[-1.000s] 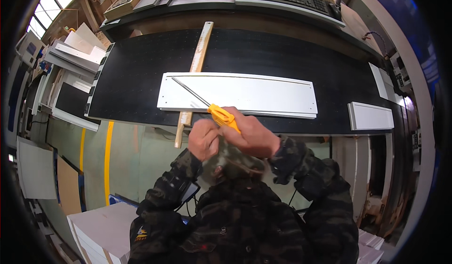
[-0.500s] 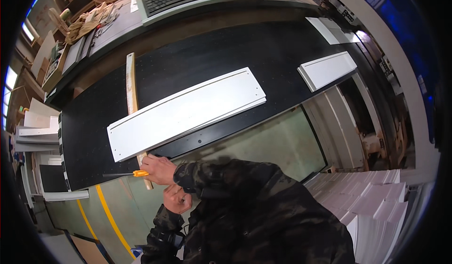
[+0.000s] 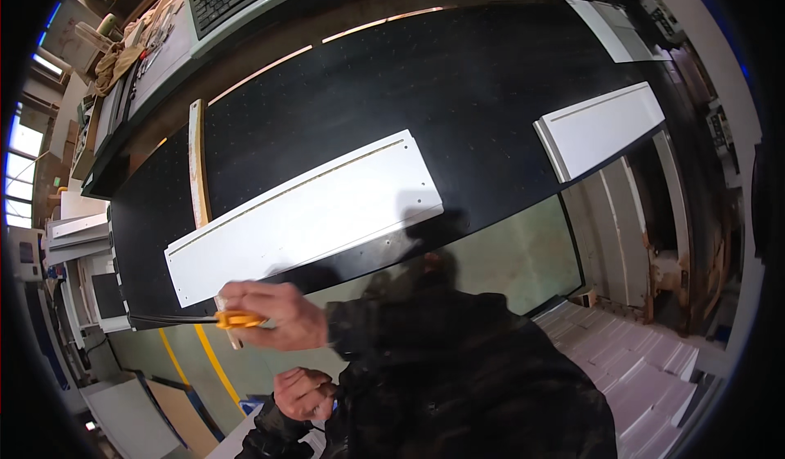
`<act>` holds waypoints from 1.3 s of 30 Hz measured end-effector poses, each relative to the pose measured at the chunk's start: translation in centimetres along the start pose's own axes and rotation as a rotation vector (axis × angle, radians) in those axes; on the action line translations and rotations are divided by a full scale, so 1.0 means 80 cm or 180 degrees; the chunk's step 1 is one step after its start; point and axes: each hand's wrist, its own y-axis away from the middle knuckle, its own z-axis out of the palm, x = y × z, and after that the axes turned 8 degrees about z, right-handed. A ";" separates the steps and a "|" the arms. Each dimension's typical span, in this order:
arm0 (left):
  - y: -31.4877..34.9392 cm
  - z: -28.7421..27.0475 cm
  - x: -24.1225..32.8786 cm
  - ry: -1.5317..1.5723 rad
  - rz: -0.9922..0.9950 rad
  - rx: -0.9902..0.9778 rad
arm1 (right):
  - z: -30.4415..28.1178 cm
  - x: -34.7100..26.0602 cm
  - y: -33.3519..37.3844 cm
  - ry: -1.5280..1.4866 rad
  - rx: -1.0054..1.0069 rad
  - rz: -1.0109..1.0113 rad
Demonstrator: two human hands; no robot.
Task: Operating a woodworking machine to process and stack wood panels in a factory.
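A: Position of the panel (image 3: 311, 222)?

B: White face up on the black desk (image 3: 343, 91), lying across the stick (image 3: 198, 164), which emerges at 11 o'clock. Short panels (image 3: 609, 128) lie well apart at 2 o'clock.

A: State of the grip?

B: Right hand (image 3: 282, 316): closed round the yellow screwdriver (image 3: 237, 320), its shaft pointing to 9 o'clock. Left hand (image 3: 304, 392): toward 6 o'clock from the right, fingers curled; cannot tell whether they hold anything.

A: Likeliest fault?

B: A scratched face, by judgement. The long shaft appears near the panel's 8 o'clock corner; a careless swing toward 12 o'clock could drag it across the white.

A: Any other?

B: Rocking. The stick beneath probably leaves the panel unevenly supported, so pressure on one end could tip or slide it. Knocking the stick's near end, close by the right hand, could also shift it.
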 end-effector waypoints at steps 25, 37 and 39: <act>-0.074 0.089 -0.027 0.0143 -0.0982 -0.1208 | -0.098 -0.044 0.043 0.0362 -0.0317 0.0849; 0.060 0.039 0.026 0.0512 -0.1521 -0.0307 | 0.220 0.176 0.012 0.3032 -0.1320 0.0500; 0.069 0.049 -0.004 0.0586 -0.1269 -0.0659 | 0.185 0.152 0.003 0.2956 -0.1257 0.0714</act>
